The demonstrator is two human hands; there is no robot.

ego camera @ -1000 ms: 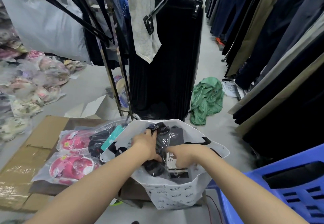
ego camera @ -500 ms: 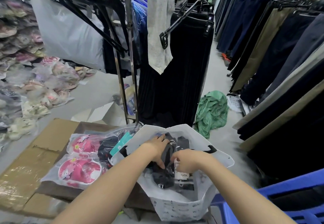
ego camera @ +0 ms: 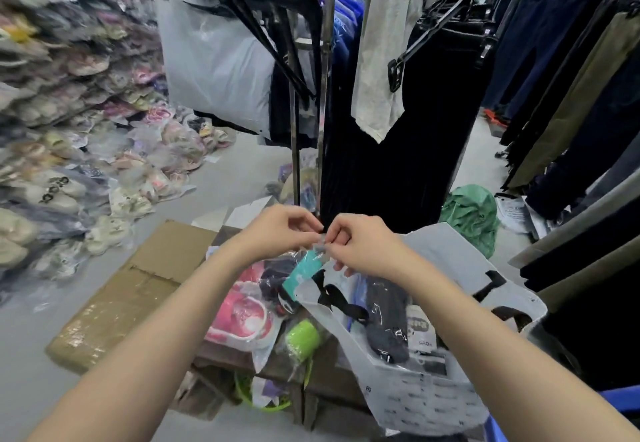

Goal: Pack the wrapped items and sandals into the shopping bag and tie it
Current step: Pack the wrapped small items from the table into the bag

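Note:
The white shopping bag [ego camera: 429, 396] stands open at the right of the low wooden table, with black wrapped items [ego camera: 386, 320] inside it. Beside it, to the left, lie pink sandals in clear plastic [ego camera: 242, 317] and a dark wrapped item with a teal card [ego camera: 304, 267]. My left hand [ego camera: 280, 230] and my right hand [ego camera: 360, 244] meet above that item. Both pinch the top edge of its clear wrapper between the fingertips. A green roll in plastic [ego camera: 301, 337] lies at the table's front.
A taped cardboard box [ego camera: 131, 289] lies left of the table. Piles of bagged sandals [ego camera: 69, 151] cover the floor on the left. A metal clothes rack [ego camera: 322, 95] with dark garments stands just behind. Trousers hang along the right, and a green cloth [ego camera: 471, 213] lies on the floor.
Both hands came up out of the shopping bag and moved left to the teal-carded wrapped item, where they now pinch its wrapper. The camera has tilted up.

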